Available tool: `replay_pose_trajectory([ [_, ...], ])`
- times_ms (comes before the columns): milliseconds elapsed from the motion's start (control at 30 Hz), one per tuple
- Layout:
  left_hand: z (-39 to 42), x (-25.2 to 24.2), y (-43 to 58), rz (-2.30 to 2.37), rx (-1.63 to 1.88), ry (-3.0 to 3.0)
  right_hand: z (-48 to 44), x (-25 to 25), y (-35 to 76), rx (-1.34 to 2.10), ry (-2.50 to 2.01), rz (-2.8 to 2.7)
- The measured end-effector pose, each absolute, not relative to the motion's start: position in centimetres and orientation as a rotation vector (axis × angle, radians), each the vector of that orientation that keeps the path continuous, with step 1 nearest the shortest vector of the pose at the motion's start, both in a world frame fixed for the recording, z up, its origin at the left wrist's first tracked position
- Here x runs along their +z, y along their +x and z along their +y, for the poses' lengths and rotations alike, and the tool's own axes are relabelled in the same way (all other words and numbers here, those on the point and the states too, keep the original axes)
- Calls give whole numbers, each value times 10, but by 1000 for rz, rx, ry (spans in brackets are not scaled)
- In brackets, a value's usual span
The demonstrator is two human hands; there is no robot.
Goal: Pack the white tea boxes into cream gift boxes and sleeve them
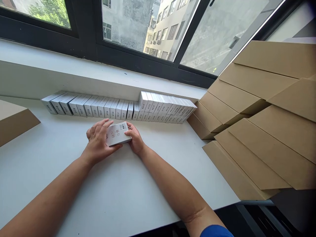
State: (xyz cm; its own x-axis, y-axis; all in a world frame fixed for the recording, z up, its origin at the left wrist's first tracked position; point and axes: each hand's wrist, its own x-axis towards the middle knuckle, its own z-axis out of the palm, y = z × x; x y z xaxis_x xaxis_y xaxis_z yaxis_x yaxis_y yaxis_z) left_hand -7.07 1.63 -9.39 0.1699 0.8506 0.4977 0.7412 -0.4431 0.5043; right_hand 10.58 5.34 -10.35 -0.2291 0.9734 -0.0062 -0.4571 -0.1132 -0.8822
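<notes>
A small white box with grey printed characters sits tilted between both my hands above the white table. My left hand wraps its left side, fingers curled over the top edge. On the right side my right hand grips it, thumb on top. Behind them a long row of identical white boxes stands on edge along the wall, with the right part of the row taller.
Stacks of flat brown cardboard boxes fill the right side and overhang the table edge. Another brown cardboard piece lies at the left. A white window sill and a dark-framed window are behind.
</notes>
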Motion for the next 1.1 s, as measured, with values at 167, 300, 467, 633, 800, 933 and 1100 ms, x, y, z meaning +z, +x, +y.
replay_pose_trajectory([
  [167, 17, -95, -70, 1579, 1227, 2055, 55, -102, 107, 1573, -795, -853],
  [300, 21, -100, -71, 1531, 1215, 1859, 58, -100, 112, 1562, -808, -735],
  [467, 24, -106, -73, 1402, 1227, 1831, 59, -100, 113, 1659, -797, -736],
  [633, 19, -100, -70, 1372, 1325, 2066, 53, -100, 106, 1650, -819, -986],
  [800, 16, -93, -67, 1436, 1091, 2280, 48, -97, 104, 1598, -853, -1060],
  [933, 16, -92, -67, 1544, 957, 2189, 47, -100, 102, 1538, -888, -1048],
  [1100, 15, -89, -66, 1693, 934, 2088, 44, -109, 96, 1342, -977, -1152],
])
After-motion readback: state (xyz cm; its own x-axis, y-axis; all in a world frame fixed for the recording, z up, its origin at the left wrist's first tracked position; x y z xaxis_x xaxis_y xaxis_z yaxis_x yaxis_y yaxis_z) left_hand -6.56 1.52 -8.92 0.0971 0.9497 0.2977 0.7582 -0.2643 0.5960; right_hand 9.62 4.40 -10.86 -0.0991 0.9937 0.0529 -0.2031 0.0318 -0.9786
